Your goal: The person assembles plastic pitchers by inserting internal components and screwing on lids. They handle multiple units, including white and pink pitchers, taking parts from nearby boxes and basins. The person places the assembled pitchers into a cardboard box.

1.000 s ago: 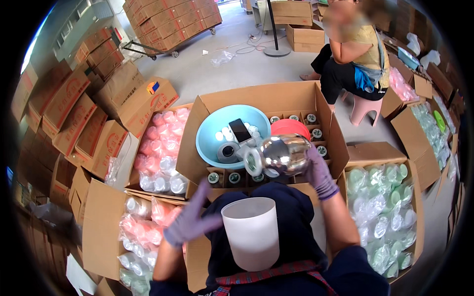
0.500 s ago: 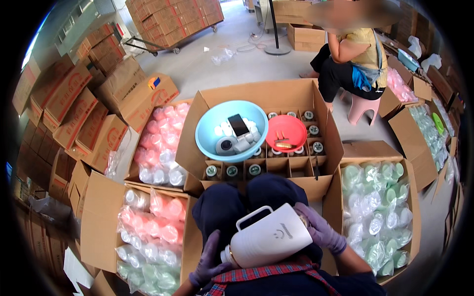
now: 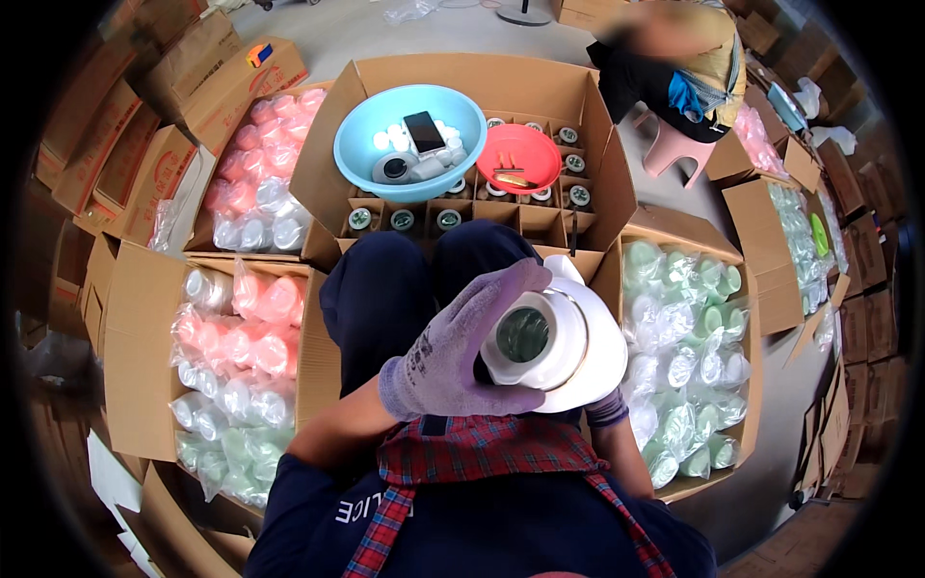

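Note:
A white thermos jug (image 3: 599,349) is held tilted over my lap, its round open mouth facing up toward me and showing a shiny inner wall. My left hand (image 3: 462,342), in a light purple glove, curls round the jug's neck, thumb and fingers on opposite sides of the rim. Behind the jug is my right hand (image 3: 607,410); only its purple cuff and wrist show, against the lower body of the jug, and its fingers are hidden. No lid is on the mouth.
An open divided carton (image 3: 617,178) before my knees holds jugs, with a blue basin (image 3: 352,159) and a red dish (image 3: 496,144) on top. Cartons of wrapped pink cups (image 3: 275,352) and green cups (image 3: 694,337) flank me. A person (image 3: 674,87) sits on a pink stool (image 3: 674,154).
The jug has turned from lying sideways to mouth toward me. My left hand has moved up onto its neck; my right hand has gone behind it. The view has tipped downward.

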Demonstrator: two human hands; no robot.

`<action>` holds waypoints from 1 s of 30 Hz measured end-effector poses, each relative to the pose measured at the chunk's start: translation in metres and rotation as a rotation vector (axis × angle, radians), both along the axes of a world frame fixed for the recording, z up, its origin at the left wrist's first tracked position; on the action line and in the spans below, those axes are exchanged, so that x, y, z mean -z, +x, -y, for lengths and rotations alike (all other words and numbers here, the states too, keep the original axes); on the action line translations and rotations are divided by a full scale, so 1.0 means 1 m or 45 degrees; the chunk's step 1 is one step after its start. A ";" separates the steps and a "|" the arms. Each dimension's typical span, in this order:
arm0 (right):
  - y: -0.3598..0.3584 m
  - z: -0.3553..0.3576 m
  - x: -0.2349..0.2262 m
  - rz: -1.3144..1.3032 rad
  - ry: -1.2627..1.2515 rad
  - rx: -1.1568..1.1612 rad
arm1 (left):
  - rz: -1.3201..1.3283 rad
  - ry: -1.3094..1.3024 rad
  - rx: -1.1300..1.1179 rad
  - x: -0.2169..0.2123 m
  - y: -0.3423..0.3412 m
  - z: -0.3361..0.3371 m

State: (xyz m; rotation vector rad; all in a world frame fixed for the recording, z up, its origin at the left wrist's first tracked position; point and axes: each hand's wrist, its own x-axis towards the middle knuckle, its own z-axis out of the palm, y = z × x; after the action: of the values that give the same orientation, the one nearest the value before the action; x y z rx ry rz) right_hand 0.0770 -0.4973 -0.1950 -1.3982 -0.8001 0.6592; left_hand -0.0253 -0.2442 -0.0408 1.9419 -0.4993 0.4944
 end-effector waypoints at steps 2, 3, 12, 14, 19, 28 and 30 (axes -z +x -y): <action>0.009 0.000 -0.005 -0.030 0.054 -0.014 | 0.074 -0.083 0.005 0.001 0.007 0.006; 0.011 0.000 -0.004 -0.040 0.069 -0.009 | 0.047 -0.044 0.000 -0.005 0.007 0.006; 0.031 0.023 0.012 0.235 -0.274 0.398 | 0.184 0.172 -0.294 0.006 0.000 -0.003; 0.041 0.026 -0.027 0.591 -0.323 0.538 | 0.150 0.004 -0.564 0.042 -0.020 -0.017; 0.079 -0.069 -0.144 0.799 -0.198 -0.274 | -0.563 -0.017 -0.478 0.091 -0.080 -0.028; 0.089 -0.207 -0.173 1.029 -0.496 -1.018 | -0.211 0.081 -0.464 0.045 -0.004 -0.113; 0.134 -0.218 -0.169 0.894 -0.179 -0.647 | -0.269 0.184 -0.197 0.068 0.004 -0.123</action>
State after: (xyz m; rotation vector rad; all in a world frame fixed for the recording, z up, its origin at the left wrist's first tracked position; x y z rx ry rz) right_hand 0.2112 -0.2791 -0.0255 -1.5839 -1.7311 0.6107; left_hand -0.0217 -0.1213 -0.1092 2.1534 -0.2558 0.3524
